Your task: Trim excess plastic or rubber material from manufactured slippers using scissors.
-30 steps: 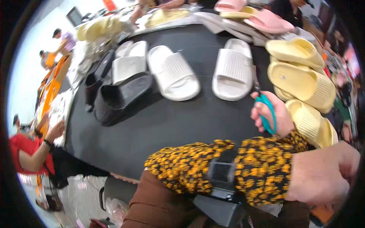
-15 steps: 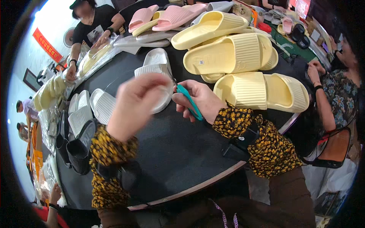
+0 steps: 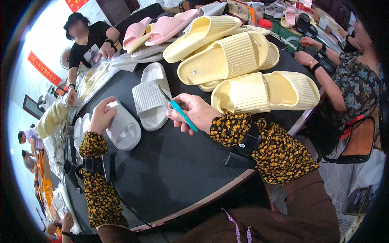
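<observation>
The fingers (image 3: 177, 117) of the right hand (image 3: 198, 111) are closed around the teal handle of the scissors (image 3: 183, 115), whose slim dark blades point over the ribbed strap of a pale grey-white slipper (image 3: 150, 99) on the black desk (image 3: 170, 170). The left hand (image 3: 100, 117) is at a matching slipper (image 3: 125, 128), its fingers bent; whether they pinch anything, I cannot tell. Both slippers have broad ribbed straps and smooth soles.

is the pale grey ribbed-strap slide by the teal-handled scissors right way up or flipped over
Right way up: the pale grey slide shows its ribbed strap on top and its footbed.
</observation>
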Action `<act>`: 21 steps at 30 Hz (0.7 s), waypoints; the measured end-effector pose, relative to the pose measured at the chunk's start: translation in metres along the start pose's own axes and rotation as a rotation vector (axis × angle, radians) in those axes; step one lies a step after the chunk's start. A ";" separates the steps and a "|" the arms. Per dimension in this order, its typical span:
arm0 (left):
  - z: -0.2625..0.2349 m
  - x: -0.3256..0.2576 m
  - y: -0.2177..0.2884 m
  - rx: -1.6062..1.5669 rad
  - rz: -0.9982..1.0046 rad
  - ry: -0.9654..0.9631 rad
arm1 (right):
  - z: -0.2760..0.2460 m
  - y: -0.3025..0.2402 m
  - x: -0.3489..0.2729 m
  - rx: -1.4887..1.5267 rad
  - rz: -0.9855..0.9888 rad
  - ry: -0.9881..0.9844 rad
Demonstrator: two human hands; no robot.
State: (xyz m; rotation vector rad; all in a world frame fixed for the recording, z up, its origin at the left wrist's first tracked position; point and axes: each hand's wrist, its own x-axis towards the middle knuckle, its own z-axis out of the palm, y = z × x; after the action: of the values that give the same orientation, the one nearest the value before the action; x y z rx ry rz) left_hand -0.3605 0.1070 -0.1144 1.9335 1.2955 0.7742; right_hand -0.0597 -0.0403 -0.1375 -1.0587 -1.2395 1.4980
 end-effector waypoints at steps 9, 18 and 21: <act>0.026 0.040 0.055 0.236 0.049 -0.405 | 0.005 -0.004 0.001 -0.012 0.025 -0.006; 0.022 0.042 0.049 0.288 -0.062 -0.410 | 0.004 -0.008 -0.002 -0.062 0.044 -0.028; 0.013 0.029 0.048 0.468 -0.027 -0.227 | 0.005 -0.010 -0.002 -0.055 0.038 -0.007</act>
State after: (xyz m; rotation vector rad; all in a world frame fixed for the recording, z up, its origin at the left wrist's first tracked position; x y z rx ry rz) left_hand -0.3147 0.1179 -0.0810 2.2793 1.4460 0.2337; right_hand -0.0633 -0.0426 -0.1268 -1.1201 -1.2784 1.5051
